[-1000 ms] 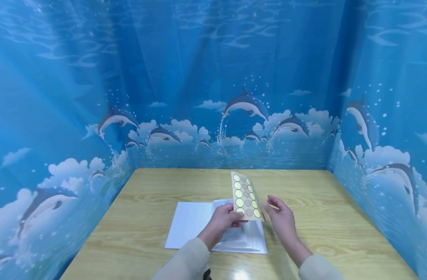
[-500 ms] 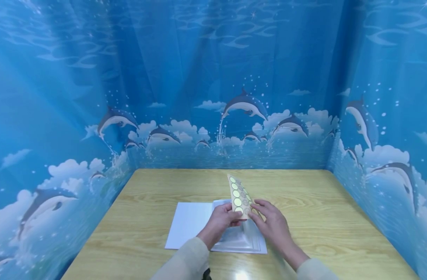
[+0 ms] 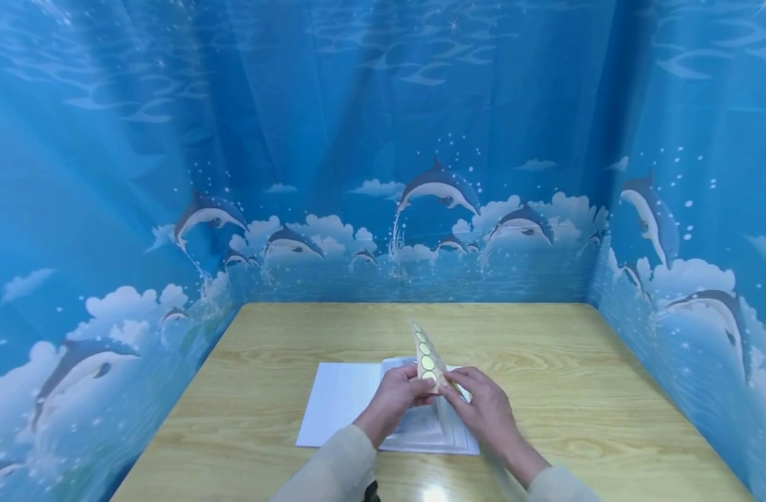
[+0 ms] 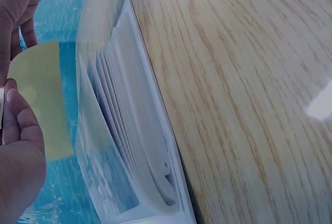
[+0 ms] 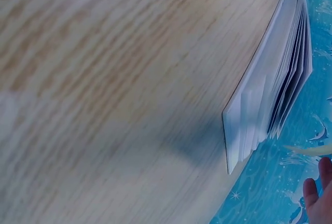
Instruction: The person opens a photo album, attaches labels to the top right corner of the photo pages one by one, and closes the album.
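A tan sheet of round stickers (image 3: 425,355), with lime-yellow circles, stands tilted above an open white album (image 3: 342,404). My left hand (image 3: 398,392) holds its lower left corner, thumb on the front face. At the lower right edge, my right hand (image 3: 483,404) pinches the sheet between thumb and fingers, and the sheet bends there. The left wrist view has the sheet's plain yellowish side (image 4: 44,102) between both hands. Below the hands, the album's clear sleeve pages (image 4: 116,115) stand partly fanned. Much of the sheet's right half is hidden by the right hand and its own bend.
The album lies on a wood-grain table (image 3: 577,390), its blank left cover spread flat. A blue dolphin-print curtain (image 3: 383,139) surrounds the table's back and sides. Light glares off the table (image 3: 433,493) near the front.
My right hand has moved left from beside the sheet and taken hold of its right edge. The sheet has turned and bent, so fewer circles show. My left hand has stayed put.
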A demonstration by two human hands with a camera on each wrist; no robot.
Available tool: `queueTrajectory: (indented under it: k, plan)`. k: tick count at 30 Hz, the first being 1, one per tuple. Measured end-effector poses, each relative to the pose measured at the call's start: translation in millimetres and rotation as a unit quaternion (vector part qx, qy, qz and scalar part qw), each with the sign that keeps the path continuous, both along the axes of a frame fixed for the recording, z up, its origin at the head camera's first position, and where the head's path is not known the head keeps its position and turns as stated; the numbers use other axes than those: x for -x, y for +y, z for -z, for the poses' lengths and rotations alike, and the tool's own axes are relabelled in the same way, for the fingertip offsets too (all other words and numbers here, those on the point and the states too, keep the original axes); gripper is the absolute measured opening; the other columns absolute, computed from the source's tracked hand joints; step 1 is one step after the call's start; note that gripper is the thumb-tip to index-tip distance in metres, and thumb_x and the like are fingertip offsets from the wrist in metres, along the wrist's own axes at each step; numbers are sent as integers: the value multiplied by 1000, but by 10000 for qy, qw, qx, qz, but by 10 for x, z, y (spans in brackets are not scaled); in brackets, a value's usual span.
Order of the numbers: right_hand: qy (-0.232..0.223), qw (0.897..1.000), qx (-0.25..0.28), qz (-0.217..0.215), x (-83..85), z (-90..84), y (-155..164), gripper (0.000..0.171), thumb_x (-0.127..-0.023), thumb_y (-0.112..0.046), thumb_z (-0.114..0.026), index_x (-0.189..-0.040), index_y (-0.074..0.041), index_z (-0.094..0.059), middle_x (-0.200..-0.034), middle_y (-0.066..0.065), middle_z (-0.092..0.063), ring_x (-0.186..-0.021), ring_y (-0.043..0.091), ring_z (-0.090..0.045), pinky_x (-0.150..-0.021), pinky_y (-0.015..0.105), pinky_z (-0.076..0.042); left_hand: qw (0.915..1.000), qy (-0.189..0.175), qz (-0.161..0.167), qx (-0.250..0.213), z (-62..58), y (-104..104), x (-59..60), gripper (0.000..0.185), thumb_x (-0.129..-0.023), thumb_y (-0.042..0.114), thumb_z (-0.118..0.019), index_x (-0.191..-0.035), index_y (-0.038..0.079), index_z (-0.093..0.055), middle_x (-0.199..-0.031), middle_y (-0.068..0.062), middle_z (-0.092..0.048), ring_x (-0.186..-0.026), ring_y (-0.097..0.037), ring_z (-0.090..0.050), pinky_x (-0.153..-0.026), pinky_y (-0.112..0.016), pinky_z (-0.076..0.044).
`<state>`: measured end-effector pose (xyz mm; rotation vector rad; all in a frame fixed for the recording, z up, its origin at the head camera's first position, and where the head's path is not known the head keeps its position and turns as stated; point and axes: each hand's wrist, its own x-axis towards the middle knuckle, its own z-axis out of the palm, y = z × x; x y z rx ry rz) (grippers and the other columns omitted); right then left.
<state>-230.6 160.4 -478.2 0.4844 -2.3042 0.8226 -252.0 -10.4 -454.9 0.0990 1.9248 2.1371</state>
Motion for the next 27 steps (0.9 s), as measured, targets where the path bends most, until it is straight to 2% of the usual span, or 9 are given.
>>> queueTrajectory:
  k: [11, 19, 27]
  plan:
    - [73, 9993, -336, 151, -27, 13, -25, 25, -80, -19, -82, -103, -11, -77, -93, -1, -73, -84, 17, -69, -69, 35, -58, 10000, -56, -13, 70, -12, 19, -18, 23, -92, 2, -65, -112, -9, -66, -95, -13, -74, -72, -11, -67, -73, -29, -59]
    - [377, 9966, -657, 314, -50, 5, -45, 22, -80, -19, -81, -100, -10, -77, -93, 3, -75, -90, 28, -71, -73, 42, -59, 10000, -87, -11, 26, 8, 22, -16, 23, -92, 4, -66, -112, -8, -67, -95, -14, -74, -74, -12, -68, -73, -28, -59]
    - [761, 9924, -846, 458, -50, 5, -60, 18, -80, -16, -80, -96, -11, -78, -88, 3, -75, -79, 23, -71, -65, 38, -58, 10000, -27, 31, -2, 26, 30, -13, 22, -92, 4, -67, -111, -8, -68, -96, -16, -74, -76, -13, -69, -73, -29, -60]
